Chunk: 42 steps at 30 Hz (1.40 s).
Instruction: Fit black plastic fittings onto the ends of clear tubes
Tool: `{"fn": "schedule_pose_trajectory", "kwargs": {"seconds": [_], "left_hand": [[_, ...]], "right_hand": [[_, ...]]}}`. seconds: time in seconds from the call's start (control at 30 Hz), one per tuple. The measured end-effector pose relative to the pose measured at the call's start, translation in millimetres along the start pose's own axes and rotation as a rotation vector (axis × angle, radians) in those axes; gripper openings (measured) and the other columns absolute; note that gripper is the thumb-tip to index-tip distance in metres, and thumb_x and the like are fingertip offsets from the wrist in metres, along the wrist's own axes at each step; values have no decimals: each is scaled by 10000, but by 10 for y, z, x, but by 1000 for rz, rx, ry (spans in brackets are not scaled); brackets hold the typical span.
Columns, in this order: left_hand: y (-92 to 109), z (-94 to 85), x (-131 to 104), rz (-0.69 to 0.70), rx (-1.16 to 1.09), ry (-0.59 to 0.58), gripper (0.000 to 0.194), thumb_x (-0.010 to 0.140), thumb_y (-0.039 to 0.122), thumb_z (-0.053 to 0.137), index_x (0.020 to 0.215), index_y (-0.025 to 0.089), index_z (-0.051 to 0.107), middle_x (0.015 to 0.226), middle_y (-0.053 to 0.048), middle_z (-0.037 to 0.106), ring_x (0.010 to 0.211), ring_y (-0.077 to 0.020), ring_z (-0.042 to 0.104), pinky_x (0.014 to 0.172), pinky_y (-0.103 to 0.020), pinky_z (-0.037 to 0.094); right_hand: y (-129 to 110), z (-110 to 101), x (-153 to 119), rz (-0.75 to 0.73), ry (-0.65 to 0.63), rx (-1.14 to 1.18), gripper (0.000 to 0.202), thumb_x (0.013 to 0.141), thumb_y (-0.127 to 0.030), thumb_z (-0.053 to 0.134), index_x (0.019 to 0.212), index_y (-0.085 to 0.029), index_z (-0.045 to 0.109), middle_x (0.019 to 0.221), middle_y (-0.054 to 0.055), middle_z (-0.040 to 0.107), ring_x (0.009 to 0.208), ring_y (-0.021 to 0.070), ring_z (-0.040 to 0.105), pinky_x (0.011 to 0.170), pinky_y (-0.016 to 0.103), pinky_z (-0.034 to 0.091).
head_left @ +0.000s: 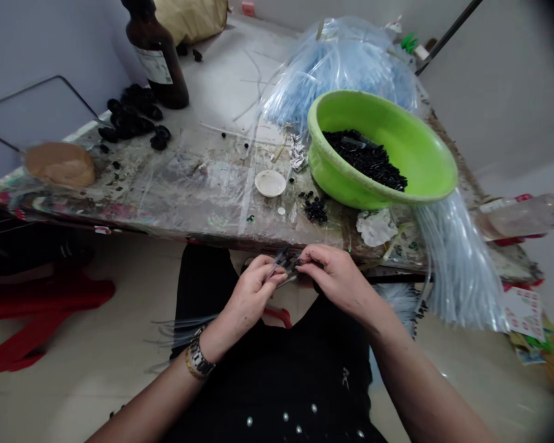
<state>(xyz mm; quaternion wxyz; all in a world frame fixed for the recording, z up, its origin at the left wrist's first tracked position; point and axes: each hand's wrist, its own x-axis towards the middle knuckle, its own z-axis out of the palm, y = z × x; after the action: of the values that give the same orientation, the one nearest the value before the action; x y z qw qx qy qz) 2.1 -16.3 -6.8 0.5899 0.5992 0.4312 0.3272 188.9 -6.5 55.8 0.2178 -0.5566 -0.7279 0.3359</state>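
Some thin clear tubes (275, 268) are pinched in the left hand (249, 294), mid-frame, maybe to keep them steady. The right hand (340, 277) curls beside them; I cannot tell what it holds.

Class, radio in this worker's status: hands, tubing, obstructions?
Left hand: gripping clear tubes. Right hand: fingertips pinched at tube ends. Table edge just beyond; nothing visibly between hands and tubes.
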Motion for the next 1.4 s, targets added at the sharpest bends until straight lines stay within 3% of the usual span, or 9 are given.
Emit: {"fn": "schedule_pose_trajectory", "kwargs": {"seconds": [0.33,0.67,0.83,0.93,1.03,1.23,1.4], "left_hand": [[25,25,19,17,31,28,202,892,195,519,725,166,629,892,-29,521,853,-164,547,719,-256,441],[-5,78,4,16,46,36,185,880,180,513,747,167,641,876,-29,525,836,-160,538,720,-252,437],[10,74,26,-22,0,24,188,878,192,510,735,165,628,873,-25,514,771,-141,525,620,-223,424],[56,56,37,-53,-37,-7,198,880,219,512,724,158,618,882,-23,500,718,-122,506,566,-209,407],[81,44,38,-84,-70,-14,208,882,248,515,721,156,609,885,-19,484,674,-108,490,530,-204,401],[45,44,37,-104,-105,5,207,886,252,511,716,158,583,870,-8,467,625,-91,468,514,-200,409],[84,37,27,-76,-62,-11,217,887,236,497,705,157,587,873,-14,475,672,-104,487,533,-196,417]], "right_hand": [[19,134,-96,-53,91,-36,200,849,-74,552,703,-197,491,708,-5,562,701,141,524,663,247,376],[34,229,-157,-96,139,-115,186,863,-80,506,714,-192,502,735,26,576,727,162,526,692,275,400],[111,207,-116,9,124,74,151,837,-125,557,700,-188,548,702,-2,592,693,142,552,674,261,421],[156,162,-110,94,77,243,65,835,-172,570,851,-191,630,800,1,659,756,151,605,706,268,465],[169,120,-122,110,39,317,164,851,-200,561,989,-193,651,940,26,697,854,168,636,771,292,491],[176,65,-145,41,32,209,178,911,-214,501,981,-194,664,980,41,708,895,175,640,813,301,479],[185,16,-135,-91,32,-13,128,921,-212,531,976,-181,642,961,66,694,909,190,610,837,325,454]]}}
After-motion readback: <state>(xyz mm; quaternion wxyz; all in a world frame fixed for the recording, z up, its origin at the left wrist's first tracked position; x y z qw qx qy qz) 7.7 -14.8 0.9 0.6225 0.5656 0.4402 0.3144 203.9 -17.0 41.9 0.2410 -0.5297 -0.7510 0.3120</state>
